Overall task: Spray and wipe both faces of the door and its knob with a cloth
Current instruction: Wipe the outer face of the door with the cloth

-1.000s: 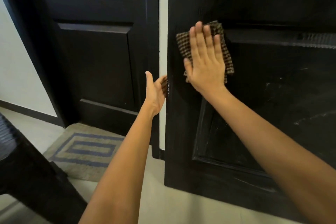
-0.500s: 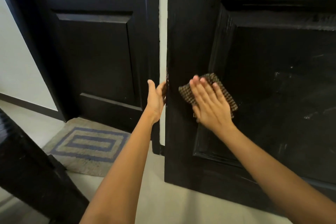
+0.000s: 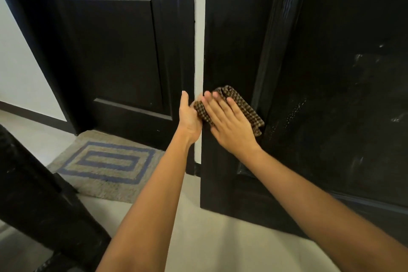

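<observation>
1. Pictured at the free edge of a black panelled door (image 3: 231, 40), ajar on the right of the view, long axis running from floor upward.
2. Pressed flat against the door's left stile: a brown checked cloth (image 3: 247, 106), bunched under the right hand (image 3: 228, 125), with fingers straight and spread, pushing rather than gripping.
3. Steadying the door from its edge: the left hand (image 3: 189, 117), thumb pointing up, other fingers out of sight round the far face, apparently clasping the edge.
4. Hands almost touching, with only the door's edge and a corner of cloth between them; right hand nearer the near face, left hand nearer the far one.
5. Just right of the cloth, across the raised moulding: the sunken panel, speckled with pale droplets (image 3: 294, 110) and smears. Probably the next ground to cover, reached by sliding the cloth rightward over the moulding, then stroking along the door's height.
6. Out of view: the knob and any spray bottle. No container of any kind visible.
7. In the background: a second dark door (image 3: 114, 51), a striped doormat (image 3: 106, 161) on the pale floor (image 3: 198, 238), and dark furniture (image 3: 33, 205) at lower left.
</observation>
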